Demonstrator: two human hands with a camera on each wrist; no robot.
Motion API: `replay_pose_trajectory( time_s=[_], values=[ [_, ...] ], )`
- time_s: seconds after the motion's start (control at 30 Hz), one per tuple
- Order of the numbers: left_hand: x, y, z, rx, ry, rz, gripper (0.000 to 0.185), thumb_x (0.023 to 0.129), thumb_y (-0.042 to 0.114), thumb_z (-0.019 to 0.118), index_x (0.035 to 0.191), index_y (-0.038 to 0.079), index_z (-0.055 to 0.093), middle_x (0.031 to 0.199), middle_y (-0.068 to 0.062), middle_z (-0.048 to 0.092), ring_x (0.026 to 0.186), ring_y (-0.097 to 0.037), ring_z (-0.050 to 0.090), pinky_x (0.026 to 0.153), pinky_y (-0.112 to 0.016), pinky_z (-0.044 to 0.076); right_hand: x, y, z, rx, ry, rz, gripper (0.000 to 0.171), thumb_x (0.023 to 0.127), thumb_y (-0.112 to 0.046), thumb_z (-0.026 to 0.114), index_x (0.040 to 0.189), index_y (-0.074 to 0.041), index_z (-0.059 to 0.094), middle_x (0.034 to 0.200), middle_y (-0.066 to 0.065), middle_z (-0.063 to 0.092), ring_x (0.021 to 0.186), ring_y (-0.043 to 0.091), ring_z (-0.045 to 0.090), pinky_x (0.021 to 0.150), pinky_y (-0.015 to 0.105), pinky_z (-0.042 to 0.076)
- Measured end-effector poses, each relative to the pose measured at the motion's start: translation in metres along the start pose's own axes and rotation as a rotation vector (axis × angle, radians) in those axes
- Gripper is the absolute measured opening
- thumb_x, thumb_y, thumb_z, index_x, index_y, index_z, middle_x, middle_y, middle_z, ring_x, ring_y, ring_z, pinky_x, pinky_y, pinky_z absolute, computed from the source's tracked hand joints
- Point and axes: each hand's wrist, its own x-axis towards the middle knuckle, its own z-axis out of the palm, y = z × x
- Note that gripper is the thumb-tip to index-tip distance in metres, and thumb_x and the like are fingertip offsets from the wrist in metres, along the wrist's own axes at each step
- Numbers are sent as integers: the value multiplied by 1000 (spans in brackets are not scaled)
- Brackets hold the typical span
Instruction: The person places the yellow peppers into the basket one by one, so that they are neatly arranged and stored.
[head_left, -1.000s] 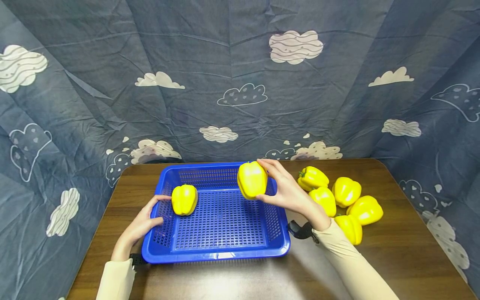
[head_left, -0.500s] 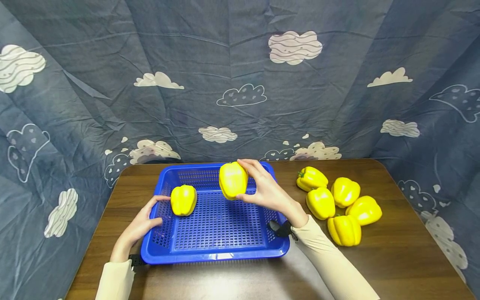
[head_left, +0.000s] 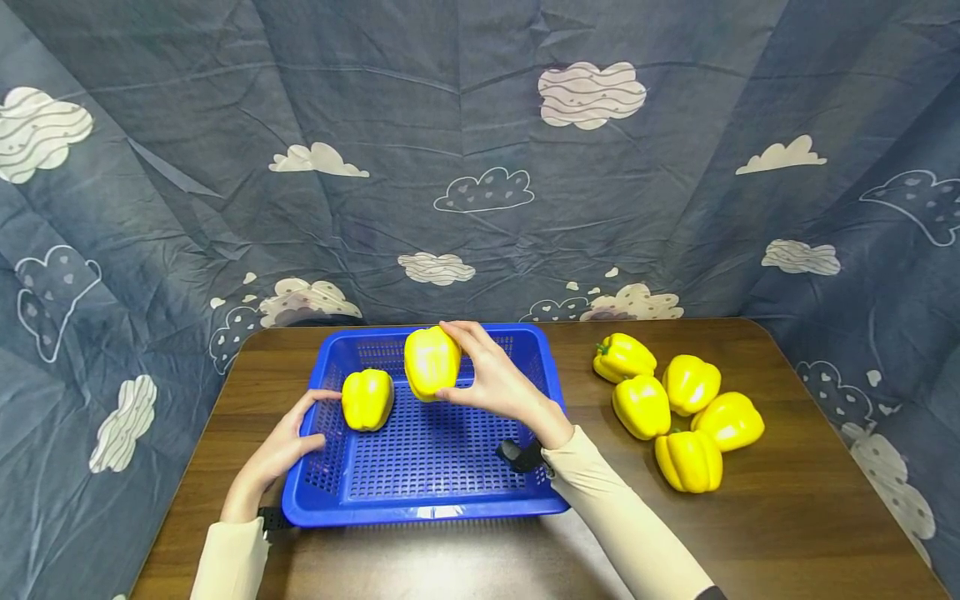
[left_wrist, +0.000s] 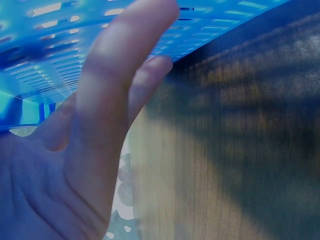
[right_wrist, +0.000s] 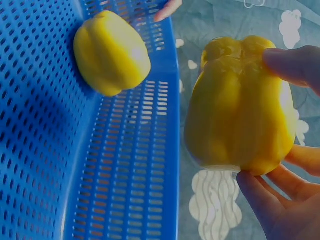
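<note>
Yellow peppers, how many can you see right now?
7. One lies in the blue basket at its left side, one is held above the basket by the right hand, and five sit in a cluster on the table to the right.

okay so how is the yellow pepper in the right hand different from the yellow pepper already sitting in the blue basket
The held pepper is gripped by the right hand above the blue basket; the basket pepper rests inside, by the left wall.
The held pepper is pinched by fingertips; the basket pepper is free of any grip, with the left hand at the wall beside it.
The held pepper sits farther back in the head view.
Both are plain yellow and look much alike in size.
</note>
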Motion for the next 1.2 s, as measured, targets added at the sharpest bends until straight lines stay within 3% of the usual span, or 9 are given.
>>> replay_pose_trajectory(
  time_s=[0.27, 0.77, 1.2],
  values=[
    [-1, 2, -1, 5, -1, 4, 58, 80, -12, 47, 135, 3, 35, 128, -35, 38, 98, -39, 54, 73, -41, 54, 10, 1, 15, 0, 19, -30, 85, 69, -18, 84, 139, 4, 41, 133, 18, 44, 116, 29, 49, 99, 38, 42],
    [-1, 4, 0, 26, 15, 1, 60, 80, -13, 48, 136, 5, 37, 132, -33, 35, 101, -42, 51, 76, -42, 52, 16, 10, 36, -3, 4, 12, 85, 70, -20, 84, 139, 4, 41, 131, 17, 45, 117, 30, 49, 102, 40, 39],
    [-1, 6, 0, 25, 11, -22, 59, 81, -11, 49, 137, 6, 36, 139, -34, 29, 108, -48, 49, 79, -52, 52, 15, 16, 51, -16, -19, 45, 85, 69, -20, 85, 138, 3, 43, 131, 18, 46, 117, 29, 49, 102, 39, 39]
  ],
)
